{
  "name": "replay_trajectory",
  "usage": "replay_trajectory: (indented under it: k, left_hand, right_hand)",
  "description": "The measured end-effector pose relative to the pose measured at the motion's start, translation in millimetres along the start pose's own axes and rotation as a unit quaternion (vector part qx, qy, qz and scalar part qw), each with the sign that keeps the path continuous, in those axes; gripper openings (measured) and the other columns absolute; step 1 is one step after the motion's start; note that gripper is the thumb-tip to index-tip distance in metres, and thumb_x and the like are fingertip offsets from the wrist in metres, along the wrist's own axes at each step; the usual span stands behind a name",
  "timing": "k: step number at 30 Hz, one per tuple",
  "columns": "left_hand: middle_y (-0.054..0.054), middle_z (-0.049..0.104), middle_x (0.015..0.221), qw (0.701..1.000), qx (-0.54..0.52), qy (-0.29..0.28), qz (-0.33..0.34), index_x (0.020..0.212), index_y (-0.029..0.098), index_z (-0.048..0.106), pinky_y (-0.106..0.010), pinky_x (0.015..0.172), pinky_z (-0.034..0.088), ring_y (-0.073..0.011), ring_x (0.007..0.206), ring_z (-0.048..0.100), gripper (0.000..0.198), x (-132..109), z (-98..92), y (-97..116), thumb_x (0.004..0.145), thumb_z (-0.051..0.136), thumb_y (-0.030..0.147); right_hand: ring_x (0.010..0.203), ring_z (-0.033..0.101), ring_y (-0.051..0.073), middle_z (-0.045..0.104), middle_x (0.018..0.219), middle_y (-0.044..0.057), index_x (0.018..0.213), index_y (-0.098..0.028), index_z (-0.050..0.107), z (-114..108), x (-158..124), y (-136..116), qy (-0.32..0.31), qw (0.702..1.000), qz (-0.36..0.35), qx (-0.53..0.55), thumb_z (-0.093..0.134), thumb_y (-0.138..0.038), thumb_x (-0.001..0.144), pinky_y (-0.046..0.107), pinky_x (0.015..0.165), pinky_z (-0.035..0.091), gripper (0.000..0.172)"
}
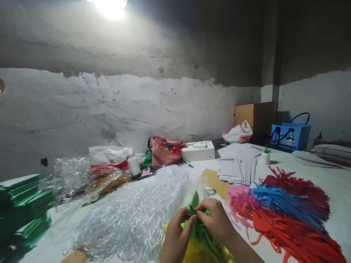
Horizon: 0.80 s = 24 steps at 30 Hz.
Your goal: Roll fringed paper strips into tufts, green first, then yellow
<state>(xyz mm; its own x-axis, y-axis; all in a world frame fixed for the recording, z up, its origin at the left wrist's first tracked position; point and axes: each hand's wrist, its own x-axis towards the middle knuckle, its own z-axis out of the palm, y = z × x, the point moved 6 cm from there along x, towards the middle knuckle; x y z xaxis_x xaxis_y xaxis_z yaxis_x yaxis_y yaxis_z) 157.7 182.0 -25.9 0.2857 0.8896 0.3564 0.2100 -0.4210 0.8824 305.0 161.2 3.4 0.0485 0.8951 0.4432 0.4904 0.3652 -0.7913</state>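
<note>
At the bottom middle, my left hand (178, 232) and my right hand (216, 219) meet with thumbs and fingers closed on a light green strip bundle (203, 236). Its upper end pokes out above my fingertips as a folded tip, and the loose strips hang below my right hand. Under it lies yellow material (194, 252), partly hidden by my hands. Left of my hands spreads a large heap of shiny clear-white strands (131, 215). To the right are bundles of pink strips (241, 201), blue strips (285, 204) and red strips (290, 230).
Green stacks (24, 212) stand at the left edge. Further back are a white bottle (134, 165), a pink bag (164, 155), a white box (200, 151), paper sheets (237, 171), a green-tipped glue bottle (265, 157), a blue bag (294, 136) and a cardboard box (256, 118).
</note>
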Motion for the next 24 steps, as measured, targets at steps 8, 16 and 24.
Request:
replay_trajectory:
  k: [8,16,24]
  left_hand:
    - [-0.008,0.079,0.094,0.998,-0.057,-0.004,-0.04,0.101,0.021,0.078,-0.031,0.078,0.052,-0.0303,0.09,0.07,0.04,2.5,-0.7,-7.6,0.082,0.068,0.055]
    - [-0.007,0.08,0.089,0.994,-0.076,-0.029,-0.069,0.096,0.02,0.081,-0.032,0.078,0.053,-0.0298,0.084,0.07,0.045,6.2,1.6,-10.4,0.08,0.067,0.06]
    - [-0.008,0.08,0.09,0.991,-0.098,-0.035,-0.085,0.097,0.019,0.08,-0.034,0.079,0.051,-0.0304,0.089,0.069,0.047,5.5,5.2,-21.0,0.082,0.066,0.06]
  right_hand:
    - [0.072,0.07,0.017,0.076,0.074,0.001,0.074,-0.017,0.078,6.3,1.0,4.8,-0.06,0.998,0.006,0.034,0.067,-0.017,0.082,0.023,0.066,0.048,0.014]
    - [0.087,0.064,0.02,0.074,0.091,0.005,0.091,-0.018,0.072,-2.4,1.5,-2.2,-0.054,0.993,-0.065,-0.077,0.057,-0.01,0.09,0.03,0.082,0.045,0.017]
    - [0.091,0.054,0.025,0.066,0.099,0.006,0.09,-0.02,0.07,6.4,-10.4,-13.8,-0.116,0.96,-0.126,-0.22,0.06,-0.013,0.086,0.038,0.086,0.041,0.013]
